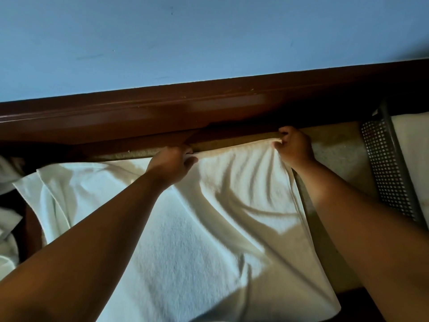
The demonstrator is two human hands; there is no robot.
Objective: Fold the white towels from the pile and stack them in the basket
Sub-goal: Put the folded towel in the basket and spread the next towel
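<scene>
At the far edge of the towel we have both hands on the hem. The left hand has its fingers curled round the edge near the middle. The right hand pinches the far right corner between thumb and fingers. The strip of hem between them is pulled nearly straight, just below the dark wooden rail under the blue wall.

From our grip the towel runs back toward us over a beige mat, rumpled into soft ridges on the right and flatter on the left, where a further flap lies spread out.

We judge it light, limp terry: it will sag wherever we do not hold it, and it will not slip from the fingers. Corners and hems are the places to take it, both hands at matching points, so the fold falls square. A grip in mid-cloth would only bunch it.

The basket, dark and perforated, stands just to the right of the towel with white cloth already in it. The pile shows at the left edge, mostly out of view.
</scene>
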